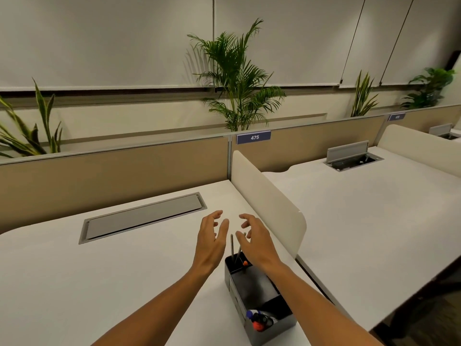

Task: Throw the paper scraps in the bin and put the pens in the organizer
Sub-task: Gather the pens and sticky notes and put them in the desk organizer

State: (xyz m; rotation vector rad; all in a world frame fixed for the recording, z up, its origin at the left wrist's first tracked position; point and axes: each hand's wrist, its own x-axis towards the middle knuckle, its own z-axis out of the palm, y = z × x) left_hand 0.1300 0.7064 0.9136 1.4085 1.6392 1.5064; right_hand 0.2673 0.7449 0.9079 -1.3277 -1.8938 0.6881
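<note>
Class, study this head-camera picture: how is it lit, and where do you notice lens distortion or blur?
Head view: soft, even indoor light, with only faint shadows under both hands on the desk; the wide lens bows the partition and desk edges; the left-hand plant near the frame edge looks smeared; the organizer stays fairly sharp.

Both hands out front, empty, fingers spread

L hand [212, 242] reaches fwd from lower left, forearm bare, palm facing right, fingers [216, 216] loosely curled & apart. R hand [254, 242] reaches fwd from lower right, forearm bare, palm facing left/down, fingers [245, 218] splayed & bent, thumb pointing toward the L hand. The two hands sit side by side, palms toward each other, near but not touching; nothing held in either.
</note>
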